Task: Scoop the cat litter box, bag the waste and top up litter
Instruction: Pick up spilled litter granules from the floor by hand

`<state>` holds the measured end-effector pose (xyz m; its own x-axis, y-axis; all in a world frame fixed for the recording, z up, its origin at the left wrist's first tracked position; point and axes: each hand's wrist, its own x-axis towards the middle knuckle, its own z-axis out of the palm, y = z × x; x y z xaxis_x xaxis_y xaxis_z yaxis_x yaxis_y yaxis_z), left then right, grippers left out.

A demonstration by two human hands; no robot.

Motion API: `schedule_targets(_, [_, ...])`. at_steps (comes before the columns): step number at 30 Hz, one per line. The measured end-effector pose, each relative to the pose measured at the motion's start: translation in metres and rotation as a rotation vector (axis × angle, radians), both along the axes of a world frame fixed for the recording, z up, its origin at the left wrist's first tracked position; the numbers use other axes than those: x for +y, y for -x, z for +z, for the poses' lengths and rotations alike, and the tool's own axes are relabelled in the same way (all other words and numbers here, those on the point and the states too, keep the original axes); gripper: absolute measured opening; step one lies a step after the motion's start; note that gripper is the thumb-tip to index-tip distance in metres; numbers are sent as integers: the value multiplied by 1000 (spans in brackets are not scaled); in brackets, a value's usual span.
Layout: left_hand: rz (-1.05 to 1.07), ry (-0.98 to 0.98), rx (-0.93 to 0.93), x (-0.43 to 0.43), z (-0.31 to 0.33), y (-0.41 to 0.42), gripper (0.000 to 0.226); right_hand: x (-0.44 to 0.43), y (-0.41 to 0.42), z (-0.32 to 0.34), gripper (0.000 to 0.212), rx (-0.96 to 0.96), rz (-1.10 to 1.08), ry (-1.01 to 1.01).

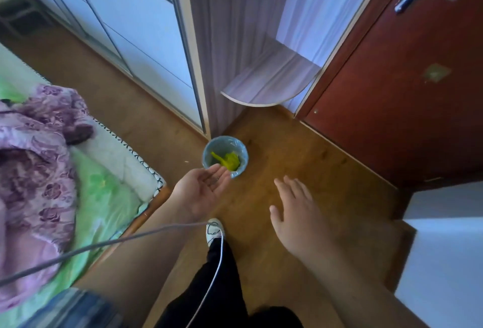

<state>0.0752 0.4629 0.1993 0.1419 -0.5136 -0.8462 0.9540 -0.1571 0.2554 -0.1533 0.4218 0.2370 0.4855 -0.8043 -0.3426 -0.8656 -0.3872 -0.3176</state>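
progress seems late: the left hand (202, 189) is palm up, fingers loose, holding nothing, and just past its fingertips a yellow-green bundle (230, 162), likely the bagged waste, lies in a small blue bin (222, 145). the right hand (295, 212) is spread and empty, off to the right. no litter box or litter shows, so topping-up can't be judged.

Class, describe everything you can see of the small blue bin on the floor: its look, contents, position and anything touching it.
The bin is small, round and pale blue-grey, and looks like plastic. It stands upright on the wooden floor, at the foot of the shelf unit. Inside lies a crumpled yellow-green thing, perhaps a knotted bag. The left hand, palm up with fingers relaxed, overlaps the near rim; whether it touches cannot be told.
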Motion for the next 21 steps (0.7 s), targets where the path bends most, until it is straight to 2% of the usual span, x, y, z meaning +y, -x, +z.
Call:
schedule_targets(8, [-18, -198, -49, -100, -124, -78, 34, -97, -84, -103, 59, 15, -10, -46])
schedule_targets(15, [12, -302, -26, -146, -277, -99, 36, -152, -116, -257, 55, 31, 42, -125])
schedule_targets(18, [63, -282, 12, -165, -352, -101, 40, -168, -126, -332, 54, 5, 44, -170])
schedule_targets(21, [107, -186, 79, -186, -417, -105, 62, -181, -135, -403, 52, -54, 57, -197])
